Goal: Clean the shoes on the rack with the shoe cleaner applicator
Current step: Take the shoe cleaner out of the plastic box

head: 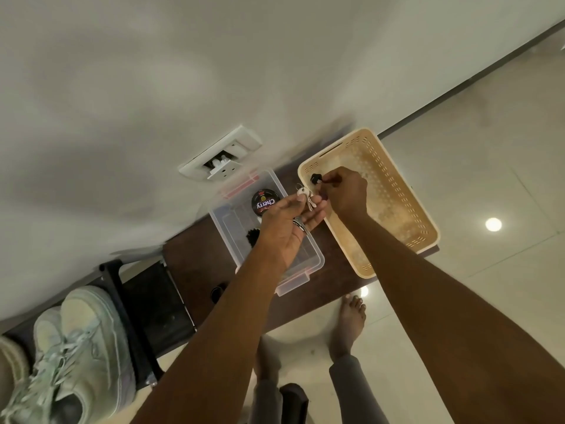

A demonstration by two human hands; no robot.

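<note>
Head view: the left hand (284,228) grips keys (305,197) above a clear box (308,258) on the desk (195,264), while the right hand (345,191) pinches a small black piece (315,179) over the basket (425,228). Pale shoes (76,347) sit on the rack (153,301) at left.

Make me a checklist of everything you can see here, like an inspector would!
Surface: dark brown tabletop against the wall.
Job's things: pale sneakers on black rack; Cherry polish tin in clear plastic box.
Clutter: beige basket; keys.
Grips: left hand holds the keys; right hand pinches a small black thing.
Cables: nothing seen.
Surroundings: wall socket, tiled floor, bare feet.
</note>
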